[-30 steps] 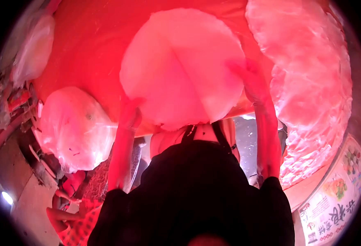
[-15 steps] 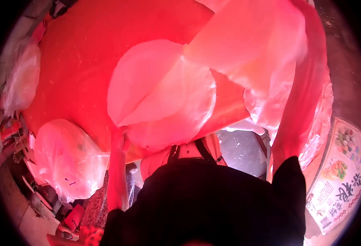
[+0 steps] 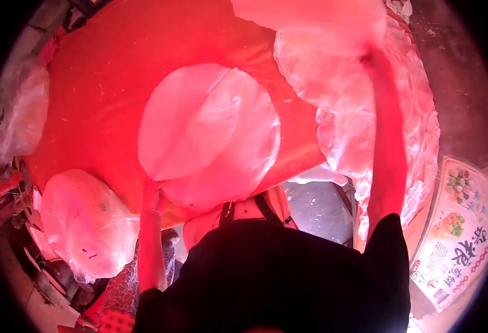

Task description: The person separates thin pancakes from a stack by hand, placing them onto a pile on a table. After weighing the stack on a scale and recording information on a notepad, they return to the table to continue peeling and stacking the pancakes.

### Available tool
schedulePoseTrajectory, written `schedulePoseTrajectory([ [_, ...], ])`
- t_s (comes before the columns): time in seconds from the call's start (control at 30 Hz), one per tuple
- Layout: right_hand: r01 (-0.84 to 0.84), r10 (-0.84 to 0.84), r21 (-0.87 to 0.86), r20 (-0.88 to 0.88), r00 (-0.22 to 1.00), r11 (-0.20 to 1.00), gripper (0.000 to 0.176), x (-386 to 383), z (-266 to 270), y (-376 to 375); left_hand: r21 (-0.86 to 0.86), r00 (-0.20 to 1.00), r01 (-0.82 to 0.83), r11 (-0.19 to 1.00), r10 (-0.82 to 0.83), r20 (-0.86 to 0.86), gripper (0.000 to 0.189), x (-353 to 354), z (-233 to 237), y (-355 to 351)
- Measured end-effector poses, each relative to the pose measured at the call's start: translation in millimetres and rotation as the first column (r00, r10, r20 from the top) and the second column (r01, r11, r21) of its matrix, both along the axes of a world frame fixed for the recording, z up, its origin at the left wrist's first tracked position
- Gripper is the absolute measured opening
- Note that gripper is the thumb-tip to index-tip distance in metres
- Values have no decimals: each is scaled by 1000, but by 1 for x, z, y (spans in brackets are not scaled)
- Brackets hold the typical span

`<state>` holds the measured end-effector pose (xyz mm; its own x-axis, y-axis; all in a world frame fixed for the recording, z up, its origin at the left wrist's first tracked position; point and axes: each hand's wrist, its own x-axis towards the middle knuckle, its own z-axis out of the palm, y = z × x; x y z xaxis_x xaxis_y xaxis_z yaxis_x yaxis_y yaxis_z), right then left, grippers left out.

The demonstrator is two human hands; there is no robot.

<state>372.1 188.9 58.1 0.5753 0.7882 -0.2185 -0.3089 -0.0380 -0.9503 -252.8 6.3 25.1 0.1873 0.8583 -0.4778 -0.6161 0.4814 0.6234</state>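
Thin round sheets (image 3: 244,139) lie overlapping on the red-covered table (image 3: 99,83), the upper one partly raised or folded along a diagonal line. My left hand (image 3: 153,191) is closed on their near left edge. At the upper right my right hand (image 3: 370,58) is closed on the edge of another thin sheet (image 3: 316,16), which spreads over a layered pile of similar sheets (image 3: 344,133). The fingers of my right hand are blurred and partly hidden.
A clear plastic bag with round sheets (image 3: 88,222) sits at the table's near left edge. Another plastic bag (image 3: 27,116) is at the far left. A printed packaging sheet (image 3: 454,238) lies at the right, beside the pile.
My right hand has moved up and away with its sheet, from beside the round sheets to over the pile. The layered pile shows more. My left hand stays at the round sheets' edge.
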Motion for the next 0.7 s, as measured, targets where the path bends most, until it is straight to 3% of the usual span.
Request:
schedulePoseTrajectory([
  [0.1,15,-63,-352,-125,990,936,14,-72,-60,-88,-34,1000,-16,999,16,14,35,-8,1,-3],
  [0.17,0,-38,-322,-112,993,947,20,-140,-60,-123,-63,1000,-29,998,29,9,35,-9,3,-3],
  [0.23,-294,278,-393,-99,956,871,28,-213,-39,-142,-95,999,-33,995,34,0,35,-9,4,-4],
  [0.3,-562,573,-447,-127,810,696,38,-281,-22,-146,-131,999,-49,990,46,-23,35,-11,2,6],
  [0.37,-351,587,-517,414,695,780,50,-325,-44,-144,-145,997,-68,987,64,-36,35,-17,3,7],
  [0.47,-407,434,-273,44,900,871,54,-354,-58,-128,-172,997,-58,983,49,-56,36,-39,-12,4],
  [0.57,-231,439,-494,362,822,839,53,-376,-74,-111,-125,994,33,992,-46,-102,36,-44,-17,-1],
  [0.67,-287,581,-580,416,700,762,46,-357,-60,-115,-27,956,117,993,-120,-268,38,-29,-1,0],
  [0.7,-234,546,-554,504,670,799,44,-359,-62,-114,-2,930,145,989,-137,-340,39,-26,4,-2],
])
